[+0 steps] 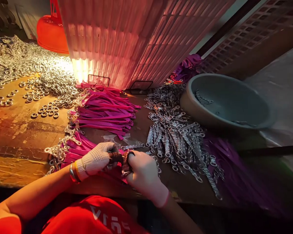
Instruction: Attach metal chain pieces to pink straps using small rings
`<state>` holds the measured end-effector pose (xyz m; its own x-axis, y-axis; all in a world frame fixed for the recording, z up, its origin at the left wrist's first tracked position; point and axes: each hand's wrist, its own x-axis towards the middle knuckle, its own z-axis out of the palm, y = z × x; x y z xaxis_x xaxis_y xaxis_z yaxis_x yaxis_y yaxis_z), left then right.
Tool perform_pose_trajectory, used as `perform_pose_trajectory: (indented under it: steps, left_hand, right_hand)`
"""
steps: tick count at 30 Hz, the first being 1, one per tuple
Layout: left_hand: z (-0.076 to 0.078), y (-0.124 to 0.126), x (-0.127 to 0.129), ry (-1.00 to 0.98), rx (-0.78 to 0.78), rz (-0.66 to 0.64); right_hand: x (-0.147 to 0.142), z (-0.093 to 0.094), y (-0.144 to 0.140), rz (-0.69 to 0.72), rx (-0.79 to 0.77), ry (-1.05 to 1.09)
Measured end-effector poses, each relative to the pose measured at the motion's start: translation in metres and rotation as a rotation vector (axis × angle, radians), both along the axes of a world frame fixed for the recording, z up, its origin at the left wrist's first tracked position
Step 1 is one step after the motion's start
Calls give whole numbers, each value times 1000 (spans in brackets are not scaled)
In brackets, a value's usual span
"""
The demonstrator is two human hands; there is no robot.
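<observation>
My left hand (97, 158), in a white knit glove with worn brown fingertips, pinches a small metal piece against a pink strap at the front of the workbench. My right hand (143, 172), in a thin pale glove, grips the same piece from the right, its fingers curled around a metal clasp (125, 165). Both hands meet above a bundle of pink straps with metal clips (70, 149). A second stack of pink straps (104, 112) lies farther back.
A pile of metal clasps and chains (178, 139) lies right of my hands. Loose metal rings (39, 78) cover the left of the bench. A grey basin (263, 120) stands at right, purple straps (234, 169) below it. A ribbed pink crate (127, 35) and an orange container (51, 32) stand behind.
</observation>
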<state>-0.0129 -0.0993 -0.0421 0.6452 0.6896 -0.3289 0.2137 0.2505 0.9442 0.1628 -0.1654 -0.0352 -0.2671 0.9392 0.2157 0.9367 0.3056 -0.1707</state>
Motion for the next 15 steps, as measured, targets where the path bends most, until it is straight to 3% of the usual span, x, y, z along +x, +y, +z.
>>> perform_pose_trajectory:
  steps: [3, 7, 9, 12, 15]
  left_hand:
    - [3, -5, 3, -37, -234, 31]
    - [11, 12, 11, -94, -292, 26]
    - [15, 40, 20, 23, -85, -44]
    - [17, 97, 48, 355, 553, 4]
    - [8, 144, 84, 466, 713, 46]
  right_hand:
    - [-2, 1, -6, 37, 34, 29]
    - [4, -5, -7, -95, -99, 302]
    - [12, -9, -4, -226, -97, 406]
    - [24, -15, 3, -342, -43, 500]
    - [31, -20, 8, -369, -62, 505]
